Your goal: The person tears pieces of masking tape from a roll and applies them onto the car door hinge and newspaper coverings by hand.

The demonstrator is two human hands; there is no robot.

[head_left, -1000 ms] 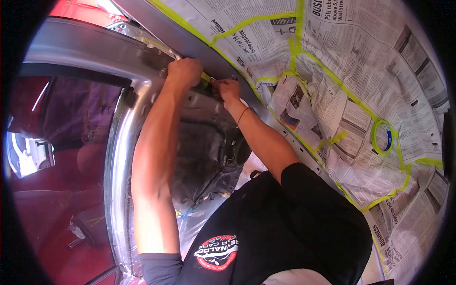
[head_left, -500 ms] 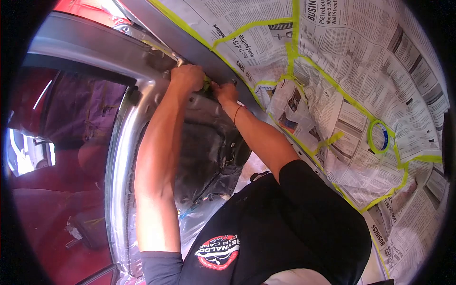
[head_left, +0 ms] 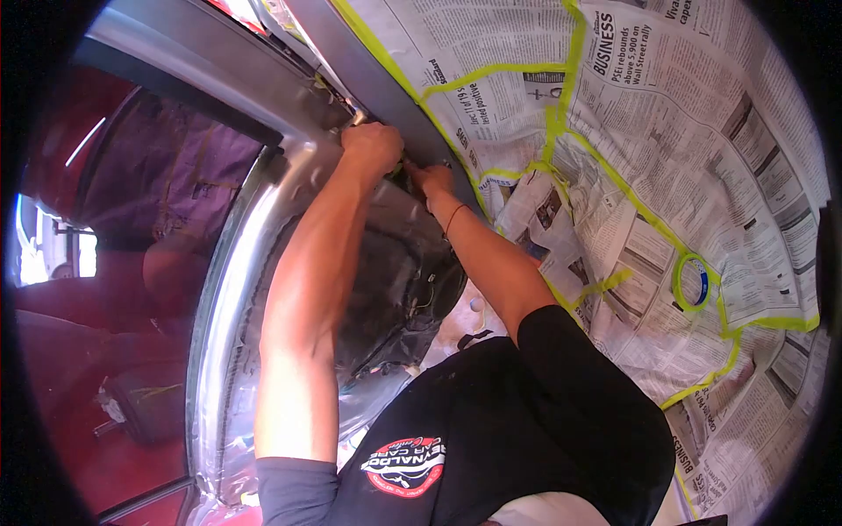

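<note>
My left hand (head_left: 373, 146) is closed in a fist at the upper edge of the bare grey car door (head_left: 303, 171). Close beside it, my right hand (head_left: 432, 182) has its fingers bent inward against the door edge. A small bit of yellow-green masking tape (head_left: 400, 167) shows between the two hands, mostly covered by the fingers. Below my hands lies the door's dark inner sheet (head_left: 368, 307), with loose wires on it.
Newspaper (head_left: 649, 175) taped with yellow-green strips covers the car's body on the right. A roll of yellow-green tape (head_left: 679, 282) rests against it. The door window (head_left: 105, 351) on the left shows a red surface and reflections.
The view has shifted, so the door, newspaper and hands sit differently in the picture. Both hands stay together at the same door edge, and less of the tape shows between them.
</note>
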